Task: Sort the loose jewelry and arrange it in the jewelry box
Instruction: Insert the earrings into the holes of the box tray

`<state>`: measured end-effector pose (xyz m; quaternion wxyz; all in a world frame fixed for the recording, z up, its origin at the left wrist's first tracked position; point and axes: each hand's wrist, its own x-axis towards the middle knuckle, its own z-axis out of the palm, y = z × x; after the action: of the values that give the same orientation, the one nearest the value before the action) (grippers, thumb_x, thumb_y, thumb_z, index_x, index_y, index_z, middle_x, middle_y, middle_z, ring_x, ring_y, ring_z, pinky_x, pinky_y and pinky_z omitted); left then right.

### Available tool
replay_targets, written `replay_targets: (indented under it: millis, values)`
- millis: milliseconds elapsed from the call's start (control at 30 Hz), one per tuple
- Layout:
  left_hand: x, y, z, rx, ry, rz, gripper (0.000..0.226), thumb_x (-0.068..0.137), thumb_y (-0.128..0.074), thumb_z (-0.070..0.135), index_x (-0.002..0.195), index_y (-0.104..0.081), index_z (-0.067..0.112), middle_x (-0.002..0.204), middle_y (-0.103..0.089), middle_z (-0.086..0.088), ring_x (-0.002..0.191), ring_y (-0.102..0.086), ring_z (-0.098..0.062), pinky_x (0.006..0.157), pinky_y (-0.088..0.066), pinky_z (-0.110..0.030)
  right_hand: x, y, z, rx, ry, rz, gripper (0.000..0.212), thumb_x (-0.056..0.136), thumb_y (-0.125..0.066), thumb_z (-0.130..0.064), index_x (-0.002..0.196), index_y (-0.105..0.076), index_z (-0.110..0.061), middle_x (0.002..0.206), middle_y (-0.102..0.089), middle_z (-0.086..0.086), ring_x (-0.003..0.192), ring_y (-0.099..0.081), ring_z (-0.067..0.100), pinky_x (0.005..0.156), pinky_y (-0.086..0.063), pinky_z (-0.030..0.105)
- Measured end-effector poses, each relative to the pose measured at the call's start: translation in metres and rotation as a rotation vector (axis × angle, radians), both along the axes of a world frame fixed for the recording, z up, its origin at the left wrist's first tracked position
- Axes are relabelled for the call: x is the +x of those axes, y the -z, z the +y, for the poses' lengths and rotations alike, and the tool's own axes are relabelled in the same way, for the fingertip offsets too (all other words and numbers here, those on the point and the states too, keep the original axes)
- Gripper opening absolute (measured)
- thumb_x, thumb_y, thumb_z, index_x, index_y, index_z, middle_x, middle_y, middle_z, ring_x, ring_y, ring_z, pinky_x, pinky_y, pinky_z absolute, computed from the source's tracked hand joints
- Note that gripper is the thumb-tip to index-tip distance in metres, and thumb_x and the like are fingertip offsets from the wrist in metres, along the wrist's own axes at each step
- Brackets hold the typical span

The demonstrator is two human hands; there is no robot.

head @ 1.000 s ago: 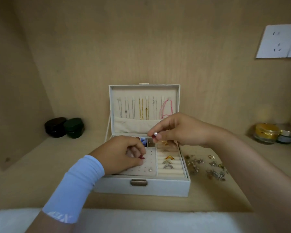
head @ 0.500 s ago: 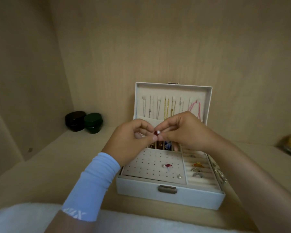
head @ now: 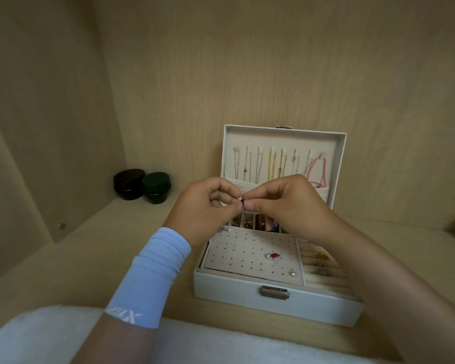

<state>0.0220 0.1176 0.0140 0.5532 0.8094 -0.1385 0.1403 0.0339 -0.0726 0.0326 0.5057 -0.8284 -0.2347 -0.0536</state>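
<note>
Shelf (head: 90, 245): pale wood, walled with the same wood behind and to the left; everything stands on it.
Hands: two. The left hand (head: 202, 214) and right hand (head: 292, 206) meet fingertip to fingertip, each pinching one small stud (head: 243, 202) between thumb and forefinger, the other fingers curled.
Stud's place: in the air over the box's back compartments, in front of the lid.
Jewelry box (head: 273, 303): one, white, open, near the shelf's front edge.
Lid (head: 339, 158): upright, seven hanging tabs with silver and gold chains and one pink cord (head: 316, 169).
Perforated pad (head: 234, 256): one red-and-white piece (head: 273, 256) and one pearl stud (head: 292, 273).
Ring rolls: three rings (head: 319, 264) — partly hidden by the right forearm.
Back compartments: small mixed pieces, half covered by the hands.
Jars: two, black jar (head: 128, 183) touching green jar (head: 156, 187), far left corner.
White cloth (head: 50, 337): along the front edge.
</note>
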Motion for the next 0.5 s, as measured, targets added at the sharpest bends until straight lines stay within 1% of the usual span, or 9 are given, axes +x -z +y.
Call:
replay_targets:
  millis: [67, 100, 200, 233, 267, 333, 400, 500]
  values:
    - [-0.001, 0.002, 0.003, 0.094, 0.01, 0.016, 0.014, 0.081, -0.077, 0.014, 0.086, -0.07, 0.025, 0.073, -0.071, 0.01, 0.061, -0.058, -0.006, 0.064, -0.056, -0.026, 0.0, 0.004, 0.001, -0.063, 0.008, -0.019, 0.01, 0.084, -0.08, -0.016, 0.085, -0.082, -0.026, 0.075, -0.076, -0.005, 0.051, -0.059, 0.015, 0.056, -0.053, 0.026]
    - [-0.002, 0.003, 0.005, 0.144, 0.013, 0.022, 0.014, 0.082, -0.077, 0.016, 0.085, -0.07, 0.027, 0.074, -0.07, 0.011, 0.062, -0.058, -0.003, 0.064, -0.055, -0.024, -0.001, 0.006, 0.002, -0.103, 0.014, -0.035, 0.011, 0.083, -0.081, -0.018, 0.084, -0.081, -0.029, 0.075, -0.076, -0.009, 0.053, -0.06, 0.012, 0.058, -0.053, 0.025]
    - [0.0, 0.003, 0.017, 0.301, -0.066, -0.016, 0.017, 0.085, -0.072, 0.017, 0.083, -0.07, 0.033, 0.081, -0.069, 0.016, 0.065, -0.055, 0.007, 0.062, -0.044, -0.007, -0.001, 0.014, 0.008, -0.208, 0.044, -0.085, 0.01, 0.083, -0.081, -0.022, 0.086, -0.081, -0.032, 0.076, -0.074, -0.018, 0.061, -0.06, -0.002, 0.068, -0.052, 0.019]
    - [0.0, 0.003, 0.023, 0.327, -0.096, -0.023, 0.018, 0.085, -0.071, 0.016, 0.084, -0.069, 0.034, 0.084, -0.068, 0.015, 0.067, -0.055, 0.008, 0.062, -0.041, -0.005, -0.002, 0.015, 0.012, -0.238, 0.048, -0.101, 0.01, 0.083, -0.082, -0.022, 0.086, -0.081, -0.032, 0.078, -0.074, -0.019, 0.066, -0.063, -0.004, 0.072, -0.052, 0.018]
    - [0.001, 0.003, 0.027, 0.343, -0.112, -0.018, 0.017, 0.086, -0.07, 0.017, 0.086, -0.069, 0.034, 0.086, -0.067, 0.014, 0.068, -0.055, 0.006, 0.062, -0.039, -0.006, -0.002, 0.015, 0.014, -0.273, 0.047, -0.123, 0.01, 0.083, -0.082, -0.022, 0.087, -0.081, -0.031, 0.08, -0.074, -0.019, 0.073, -0.065, -0.006, 0.076, -0.052, 0.018]
    - [0.0, 0.005, 0.034, 0.365, -0.122, 0.035, 0.015, 0.087, -0.07, 0.02, 0.094, -0.064, 0.032, 0.091, -0.061, 0.013, 0.072, -0.053, 0.001, 0.064, -0.037, -0.011, -0.003, 0.016, 0.021, -0.351, 0.033, -0.166, 0.01, 0.082, -0.082, -0.025, 0.087, -0.08, -0.033, 0.084, -0.074, -0.019, 0.081, -0.066, -0.004, 0.082, -0.054, 0.024]
    - [-0.001, 0.008, 0.036, 0.39, -0.093, 0.125, 0.021, 0.088, -0.07, 0.023, 0.102, -0.057, 0.031, 0.093, -0.057, 0.012, 0.075, -0.052, -0.001, 0.065, -0.037, -0.015, -0.004, 0.017, 0.027, -0.393, 0.011, -0.177, 0.011, 0.08, -0.084, -0.028, 0.086, -0.08, -0.036, 0.083, -0.073, -0.019, 0.08, -0.066, -0.001, 0.081, -0.056, 0.03]
    - [-0.002, 0.011, 0.035, 0.374, -0.019, 0.221, 0.024, 0.09, -0.065, 0.018, 0.109, -0.056, 0.029, 0.092, -0.061, 0.011, 0.076, -0.055, -0.002, 0.066, -0.04, -0.017, -0.006, 0.021, 0.036, -0.428, -0.038, -0.163, 0.011, 0.08, -0.084, -0.028, 0.086, -0.08, -0.036, 0.083, -0.073, -0.019, 0.08, -0.066, 0.0, 0.08, -0.056, 0.032]
